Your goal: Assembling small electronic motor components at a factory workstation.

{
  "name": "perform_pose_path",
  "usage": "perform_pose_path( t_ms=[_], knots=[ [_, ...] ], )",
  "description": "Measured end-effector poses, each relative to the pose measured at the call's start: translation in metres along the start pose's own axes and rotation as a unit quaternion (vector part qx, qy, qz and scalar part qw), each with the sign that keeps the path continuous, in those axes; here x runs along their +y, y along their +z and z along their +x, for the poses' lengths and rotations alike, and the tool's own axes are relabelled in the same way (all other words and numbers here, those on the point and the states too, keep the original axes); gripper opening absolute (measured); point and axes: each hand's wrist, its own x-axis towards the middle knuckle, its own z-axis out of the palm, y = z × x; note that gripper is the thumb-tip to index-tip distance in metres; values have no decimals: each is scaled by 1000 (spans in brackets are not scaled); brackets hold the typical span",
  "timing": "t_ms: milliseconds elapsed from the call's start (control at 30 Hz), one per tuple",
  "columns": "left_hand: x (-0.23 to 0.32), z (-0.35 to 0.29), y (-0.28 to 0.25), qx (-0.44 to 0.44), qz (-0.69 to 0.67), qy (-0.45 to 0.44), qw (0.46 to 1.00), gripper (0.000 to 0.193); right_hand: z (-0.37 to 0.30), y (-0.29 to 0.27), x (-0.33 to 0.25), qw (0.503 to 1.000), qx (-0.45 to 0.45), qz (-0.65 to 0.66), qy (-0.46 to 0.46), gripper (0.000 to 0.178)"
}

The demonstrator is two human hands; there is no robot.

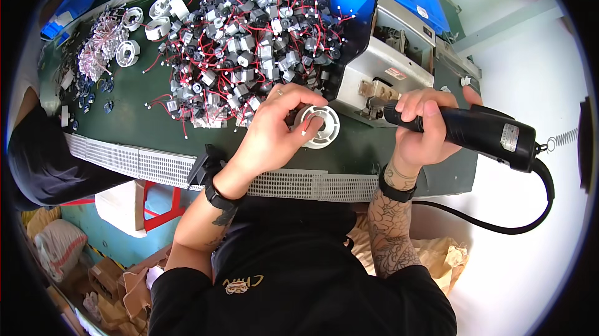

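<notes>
My left hand [273, 129] is closed around a round white plastic housing [334, 126], with a thumb reaching into its open middle. The housing is held just above the green table, in front of a pile of small grey motors [249, 49] with red wires. In my right hand [425, 125] is a black electric screwdriver [493, 135], lying nearly level, its fingers wrapped round the front part. The screwdriver's tip points left and meets the front outlet of a metal box [382, 64], which looks like a screw feeder. Whether a screw sits on the tip is too small to tell.
More white housings [128, 53] and bundled wires [103, 46] lie at the left. Blue bins [430, 11] stand behind the pile. The screwdriver's cable [543, 205] loops at the right, near a coiled spring [563, 139]. A perforated strip [281, 184] edges the table. Another person's dark-clothed leg [53, 161] shows at left.
</notes>
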Motion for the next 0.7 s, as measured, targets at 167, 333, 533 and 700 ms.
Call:
perform_pose_path(
  t_ms=[167,333,533,700],
  knots=[
    [-1,-1,0,5,-6,7,1000,27,-1,-1,-6,998,7,21,58,60],
    [-1,-1,2,9,-1,20,1000,25,2,0,-13,999,25,26,12,58],
    [1,-2,1,6,-15,-8,1000,26,0,-1,1,1000,14,0,-10,54],
    [-3,-5,1,14,-29,-6,999,26,-1,3,-6,998,10,10,69,56]
  ],
)
